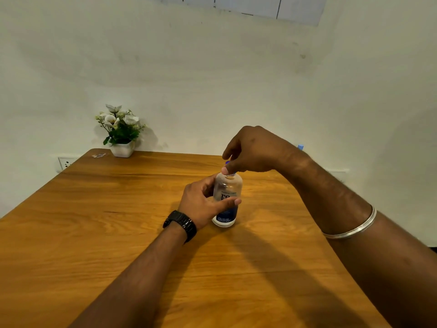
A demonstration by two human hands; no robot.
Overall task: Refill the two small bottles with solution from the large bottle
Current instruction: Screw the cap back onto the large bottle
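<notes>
A clear bottle with a white and blue label stands upright on the wooden table near its middle. My left hand wraps around the bottle's body from the left. My right hand reaches over from the right and pinches the blue cap at the bottle's top. Only a sliver of the cap shows between my fingers. A small light-blue tip peeks out behind my right wrist; the rest of that object is hidden.
A white pot of artificial flowers stands at the table's far left corner against the wall. A small scrap lies beside it. A wall socket sits just past the table's left edge.
</notes>
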